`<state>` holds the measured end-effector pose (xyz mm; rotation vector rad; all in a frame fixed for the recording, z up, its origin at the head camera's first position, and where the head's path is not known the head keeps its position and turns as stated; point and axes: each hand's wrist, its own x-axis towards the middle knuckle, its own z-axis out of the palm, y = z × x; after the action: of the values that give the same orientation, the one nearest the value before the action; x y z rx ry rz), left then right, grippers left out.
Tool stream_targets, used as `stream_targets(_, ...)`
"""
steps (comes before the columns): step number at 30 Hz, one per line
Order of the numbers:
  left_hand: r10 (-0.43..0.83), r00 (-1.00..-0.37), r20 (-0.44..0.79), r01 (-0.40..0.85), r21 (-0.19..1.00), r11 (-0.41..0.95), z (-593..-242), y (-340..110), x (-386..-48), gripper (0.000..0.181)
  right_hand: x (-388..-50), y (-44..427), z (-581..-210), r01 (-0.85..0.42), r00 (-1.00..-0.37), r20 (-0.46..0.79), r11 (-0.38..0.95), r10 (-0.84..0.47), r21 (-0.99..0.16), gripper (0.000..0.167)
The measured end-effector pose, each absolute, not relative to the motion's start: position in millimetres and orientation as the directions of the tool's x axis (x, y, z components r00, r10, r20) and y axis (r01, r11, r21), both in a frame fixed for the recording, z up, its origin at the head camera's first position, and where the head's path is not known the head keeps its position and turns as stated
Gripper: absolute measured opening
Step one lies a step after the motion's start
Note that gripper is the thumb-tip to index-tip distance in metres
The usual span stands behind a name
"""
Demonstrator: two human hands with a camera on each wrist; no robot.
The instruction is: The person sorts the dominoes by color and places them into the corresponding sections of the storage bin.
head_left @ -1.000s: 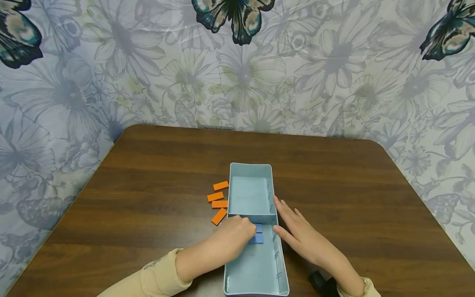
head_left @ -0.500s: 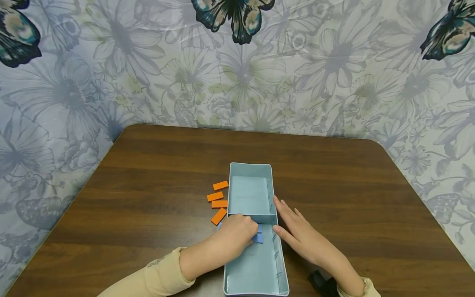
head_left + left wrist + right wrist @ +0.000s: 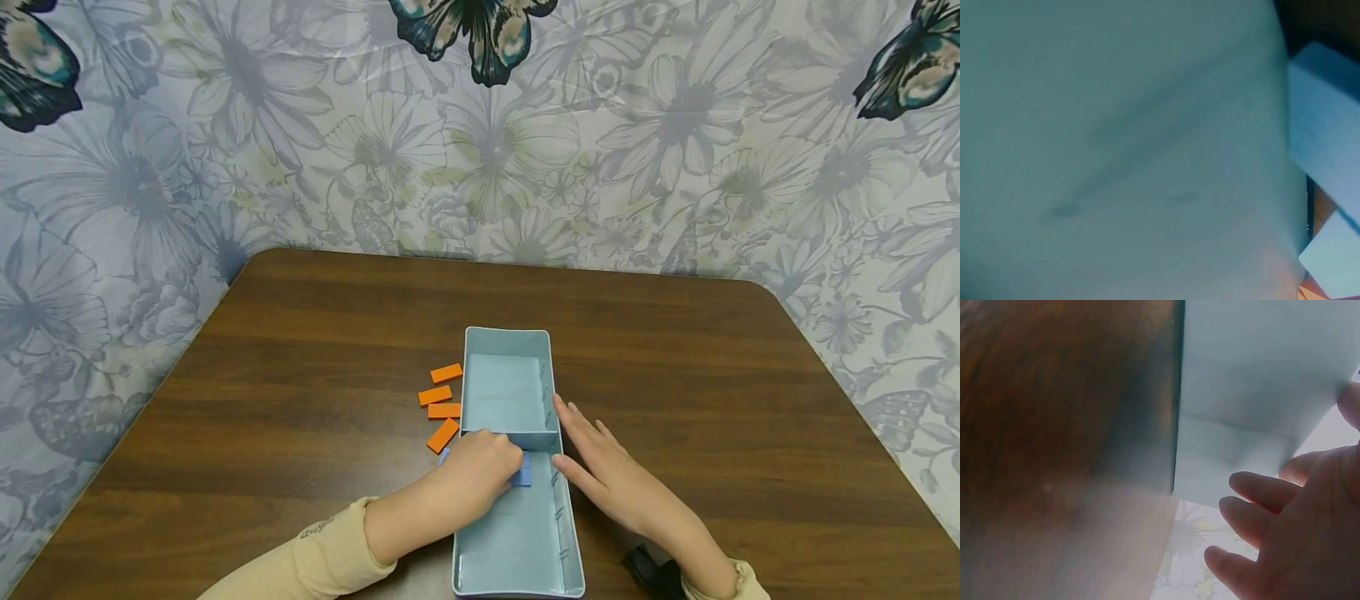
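Note:
A long light-blue tray (image 3: 517, 542) with a crosswise divider lies on the table. My left hand (image 3: 478, 468) reaches over its left wall, fingers curled down at blue blocks (image 3: 525, 469) just on the near side of the divider. It grips the nearer block, though the fingertips are hidden under the hand. More blue blocks (image 3: 1329, 125) sit outside the tray beside its left wall, mostly covered by the hand in the head view. My right hand (image 3: 611, 479) has its fingers spread and rests them against the tray's right wall (image 3: 1241, 394).
Several orange blocks (image 3: 444, 436) lie on the brown wooden table (image 3: 360, 333), close to the tray's left wall. A dark object (image 3: 651, 573) is by the right wrist. Behind the table hangs a floral cloth (image 3: 487, 167) with butterflies.
My left hand has shifted slightly to the right over the blue blocks. The nearer block has slid toward the divider, closing the gap to the other. The right hand has stayed in place.

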<state>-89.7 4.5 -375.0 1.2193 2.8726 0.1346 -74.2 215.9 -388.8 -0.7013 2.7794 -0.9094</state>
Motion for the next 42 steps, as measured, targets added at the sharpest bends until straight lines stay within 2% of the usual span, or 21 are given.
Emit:
stream_targets(12, 0.72, -0.694, 0.019, 0.719, 0.064, 0.692, -371, 2, -90, 0.015, -74, 216, -389, -0.385, -0.885, 0.017, 0.71, -0.466, -0.589, 0.066)
stream_targets(18, 0.703, -0.7, 0.13, 0.713, 0.195, 0.674, -351, -17, -92, 0.019, -74, 216, -389, -0.384, -0.886, 0.016, 0.713, -0.464, -0.586, 0.066)
stream_targets(24, 0.65, -0.712, 0.266, 0.702, 0.258, 0.664, -337, -41, -98, 0.025, -75, 217, -390, -0.38, -0.887, 0.007, 0.72, -0.463, -0.581, 0.067)
stream_targets(27, 0.626, -0.719, 0.301, 0.695, 0.29, 0.658, -335, -52, -101, 0.022, -76, 217, -391, -0.38, -0.886, 0.004, 0.722, -0.464, -0.579, 0.067)
stream_targets(34, 0.587, -0.737, 0.334, 0.675, 0.325, 0.662, -331, -74, -109, 0.011, -75, 216, -392, -0.378, -0.884, -0.004, 0.718, -0.468, -0.585, 0.067)
stream_targets(42, 0.52, -0.786, 0.335, 0.617, 0.36, 0.7, -327, -93, -110, 0.021, -76, 216, -391, -0.384, -0.881, 0.0, 0.715, -0.473, -0.584, 0.066)
